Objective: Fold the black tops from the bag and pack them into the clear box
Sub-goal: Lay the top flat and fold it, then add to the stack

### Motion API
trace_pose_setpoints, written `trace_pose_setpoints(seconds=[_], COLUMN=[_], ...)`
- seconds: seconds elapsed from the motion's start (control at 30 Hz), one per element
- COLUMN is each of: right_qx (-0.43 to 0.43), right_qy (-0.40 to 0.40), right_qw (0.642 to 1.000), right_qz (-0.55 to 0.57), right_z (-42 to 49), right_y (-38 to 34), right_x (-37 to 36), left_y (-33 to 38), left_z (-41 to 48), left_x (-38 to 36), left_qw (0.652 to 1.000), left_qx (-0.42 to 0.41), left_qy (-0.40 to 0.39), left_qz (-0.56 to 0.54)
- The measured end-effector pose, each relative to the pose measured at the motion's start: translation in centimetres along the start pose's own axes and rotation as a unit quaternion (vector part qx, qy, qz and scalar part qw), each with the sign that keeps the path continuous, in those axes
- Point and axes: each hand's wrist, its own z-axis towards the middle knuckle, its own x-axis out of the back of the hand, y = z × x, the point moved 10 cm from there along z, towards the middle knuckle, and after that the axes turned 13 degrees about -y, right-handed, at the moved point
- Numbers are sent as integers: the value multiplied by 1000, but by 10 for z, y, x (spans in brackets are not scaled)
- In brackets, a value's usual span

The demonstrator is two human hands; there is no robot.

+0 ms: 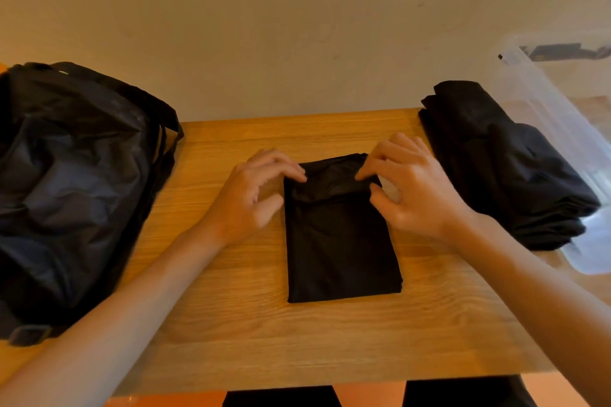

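Observation:
A black top lies folded into a narrow rectangle in the middle of the wooden table. Its far end is doubled over into a puffy flap. My left hand rests curved fingertips on the flap's left corner, with the thumb off the cloth. My right hand pinches the flap's right corner between fingertips and thumb. A pile of folded black tops sits to the right, against the clear box. The black bag slumps at the left.
The table's far edge meets a plain wall. The clear box overhangs the right side of the table, and a dark object shows through its far rim. My legs show below the table's near edge.

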Motion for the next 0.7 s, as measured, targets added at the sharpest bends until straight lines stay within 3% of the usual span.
trace_pose_setpoints(seconds=[0.07, 0.13, 0.23, 0.33, 0.43, 0.53, 0.6, 0.7], right_qx=[-54, -99, -110, -121, -129, -145, -150, -206], right_qy=[-27, -116, -211, -239, -231, -86, -32, -77], right_qw=[998, 988, 970, 962, 964, 976, 980, 968], right_qz=[-37, -31, -50, -44, 24, 138, 129, 121], right_z=[16, 28, 26, 11, 6, 13, 21, 34], right_y=[2, 9, 17, 27, 33, 42, 46, 62], right_x=[-13, -40, -72, -80, -72, -38, -23, -32], left_y=[-2, -6, -18, -28, -33, -36, -41, -44], left_z=[12, 21, 17, 5, 0, 2, 5, 15], left_x=[-11, -34, -56, -58, -46, -25, -12, -1], left_qw=[997, 983, 955, 947, 965, 991, 994, 984], left_qx=[39, 60, 55, 46, 39, 59, 99, 162], left_qy=[-31, -104, -179, -193, -177, -99, -27, 27], left_qz=[54, 136, 232, 253, 192, 69, 26, 62])
